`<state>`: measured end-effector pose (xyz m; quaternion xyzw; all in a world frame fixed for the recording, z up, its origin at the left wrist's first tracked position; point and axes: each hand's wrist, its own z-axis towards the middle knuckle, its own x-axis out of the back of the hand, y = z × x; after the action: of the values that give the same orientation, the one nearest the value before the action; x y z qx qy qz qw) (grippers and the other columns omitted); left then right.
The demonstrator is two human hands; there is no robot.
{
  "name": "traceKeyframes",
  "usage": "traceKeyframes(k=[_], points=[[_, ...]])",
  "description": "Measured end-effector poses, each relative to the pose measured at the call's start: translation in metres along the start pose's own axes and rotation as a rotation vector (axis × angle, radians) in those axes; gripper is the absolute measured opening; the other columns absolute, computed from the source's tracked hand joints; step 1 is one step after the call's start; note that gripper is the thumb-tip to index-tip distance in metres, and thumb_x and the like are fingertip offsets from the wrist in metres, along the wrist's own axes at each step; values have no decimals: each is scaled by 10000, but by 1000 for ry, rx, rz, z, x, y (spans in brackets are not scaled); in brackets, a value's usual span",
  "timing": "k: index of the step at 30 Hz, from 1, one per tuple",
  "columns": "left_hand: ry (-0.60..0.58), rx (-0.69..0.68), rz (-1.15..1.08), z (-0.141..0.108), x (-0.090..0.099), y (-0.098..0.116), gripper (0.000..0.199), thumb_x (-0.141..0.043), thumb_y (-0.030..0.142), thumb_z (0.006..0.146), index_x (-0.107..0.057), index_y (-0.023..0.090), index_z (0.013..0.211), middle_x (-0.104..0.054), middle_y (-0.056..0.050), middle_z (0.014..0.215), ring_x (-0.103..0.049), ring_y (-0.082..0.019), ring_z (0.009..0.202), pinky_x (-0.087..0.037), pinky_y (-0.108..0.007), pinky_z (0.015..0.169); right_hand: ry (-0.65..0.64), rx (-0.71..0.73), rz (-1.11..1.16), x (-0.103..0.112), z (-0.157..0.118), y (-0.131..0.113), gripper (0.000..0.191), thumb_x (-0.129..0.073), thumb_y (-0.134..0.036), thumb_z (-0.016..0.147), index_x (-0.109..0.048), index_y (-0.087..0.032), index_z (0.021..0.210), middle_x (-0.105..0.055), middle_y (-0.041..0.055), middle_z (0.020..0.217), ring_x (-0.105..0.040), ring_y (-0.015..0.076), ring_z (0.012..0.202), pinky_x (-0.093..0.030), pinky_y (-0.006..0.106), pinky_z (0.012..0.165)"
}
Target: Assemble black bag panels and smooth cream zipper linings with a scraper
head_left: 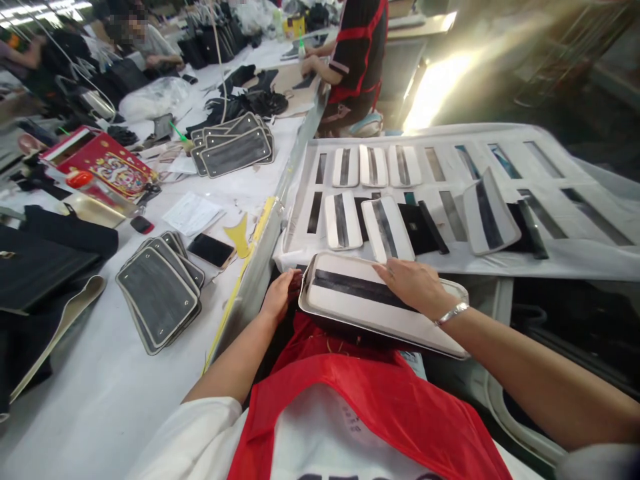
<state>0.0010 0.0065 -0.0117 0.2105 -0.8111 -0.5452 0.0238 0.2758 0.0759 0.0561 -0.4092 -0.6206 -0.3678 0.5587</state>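
White panel (350, 295) with black stripe, held in both hands at lower centre of the frame.
Left hand (280, 297) grasped the panel's left edge, fingers curled; right hand (413, 285) rested open, fingers flat on top, just before a white board (575, 261) of similar panels.

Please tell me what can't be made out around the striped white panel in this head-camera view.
Head view:
- Underside of the white striped panel: hidden by the panel itself.
- Fingers of the left hand: hidden behind the panel's end.
- Writing on the paper sheet: too small to read.
- Head of the co-worker: cut off by the top edge.
- Area beyond the white rack: washed out by glare.
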Motion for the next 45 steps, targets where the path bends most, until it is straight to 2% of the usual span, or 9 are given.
traceKeyframes(k=[7,15,21,24,28,31,34,39,45], points=[[-117,-58,151,-11,-5,20,432,-550,547,800,-675,177,984,-690,-66,981,-635,-214,896,-509,-260,711,-19,-5,10,-5,2,-12,519,-263,-518,941,-617,-148,860,-678,137,772,-661,285,750,-420,327,596],[-214,-280,803,-8,-18,42,537,-749,286,626,-608,197,1135,-639,-91,1109,-557,-322,1069,-383,-419,1000,-26,-14,-113,-5,6,-27,475,-328,-459,937,-635,-96,933,-662,190,827,-635,318,785,-413,380,657],[-348,-261,886,1,-20,55,436,-697,192,598,-635,181,1029,-670,-87,1016,-584,-328,995,-414,-428,963,111,105,-257,7,3,-28,409,-411,-388,913,-658,-64,874,-617,200,889,-552,335,847,-380,426,727],[-380,-260,979,1,-19,56,450,-650,197,644,-604,161,1090,-660,-100,1071,-579,-321,1023,-408,-428,965,285,300,-210,12,-2,-27,271,-417,-232,905,-637,-80,946,-609,166,879,-538,279,811,-389,400,714],[-426,-262,1139,0,-20,55,486,-590,198,704,-542,112,1180,-630,-131,1145,-578,-291,1045,-422,-394,941,445,792,-33,0,-2,-39,318,-394,-121,897,-584,-104,1152,-606,127,1119,-528,232,1014,-356,391,950],[-380,-262,1181,-3,-20,53,409,-580,224,729,-580,131,1127,-662,-110,1073,-609,-269,969,-455,-357,866,404,956,83,-22,7,-54,422,-426,-284,923,-490,-98,1297,-500,111,1339,-423,238,1231,-271,399,1066],[-309,-258,1179,-10,-16,49,311,-576,272,755,-633,154,1037,-690,-72,947,-631,-238,856,-470,-316,779,313,906,153,-41,17,-62,601,-446,-464,900,-418,-80,1360,-423,119,1413,-366,252,1298,-247,420,1087],[-231,-244,1044,-18,-6,40,366,-626,357,759,-641,167,1072,-698,-50,951,-638,-217,840,-466,-285,771,212,870,203,-49,21,-66,608,-418,-467,909,-387,-89,1384,-351,109,1456,-316,247,1339,-202,435,1105],[-242,-197,870,-13,-3,34,384,-632,378,771,-646,161,1087,-703,-47,966,-640,-209,842,-475,-288,792,198,850,230,-49,25,-71,614,-433,-474,900,-387,-105,1388,-357,106,1453,-317,250,1339,-194,440,1111]])
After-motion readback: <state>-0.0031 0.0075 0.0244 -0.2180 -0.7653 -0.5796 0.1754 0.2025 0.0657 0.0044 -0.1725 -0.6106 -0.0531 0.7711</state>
